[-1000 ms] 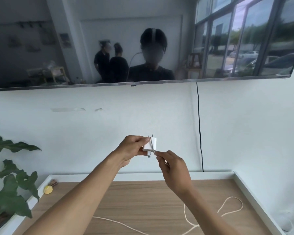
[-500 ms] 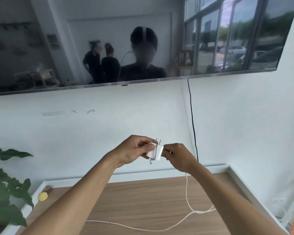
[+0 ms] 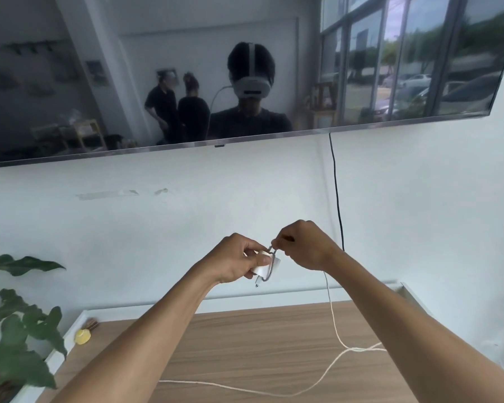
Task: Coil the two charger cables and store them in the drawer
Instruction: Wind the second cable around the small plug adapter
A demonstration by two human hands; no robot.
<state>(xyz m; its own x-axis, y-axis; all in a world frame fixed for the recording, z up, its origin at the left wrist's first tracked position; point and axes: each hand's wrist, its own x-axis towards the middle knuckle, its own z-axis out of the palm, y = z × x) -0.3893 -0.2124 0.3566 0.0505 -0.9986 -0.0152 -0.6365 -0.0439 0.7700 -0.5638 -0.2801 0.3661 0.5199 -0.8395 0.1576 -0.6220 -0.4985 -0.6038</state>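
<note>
- the left hand [image 3: 236, 257] is curled round the white charger block [image 3: 262, 269], thumb across its face, and holds it up in the middle of the frame, above the bench [image 3: 245, 338].
- the right hand [image 3: 303, 245], just right of the block, pinches the cable [image 3: 333, 321] between thumb and fingertips at the block's top edge, its other fingers curled in.
- one turn of cable seems to lie round the block, though the blur there makes this hard to confirm.
- the rest of the cable drops from the right hand to the bench, crosses itself at the lower right and trails off toward the lower left.
- to wind well, the left hand should hold the block steady while the right hand carries the cable round with light, even tension, each turn laid beside the last.
- the left thumb can pin each new turn so that it does not spring off.
- slack should slide through the pinch so the crossing on the bench does not pull into a knot.
- the drawer is not in view.
</note>
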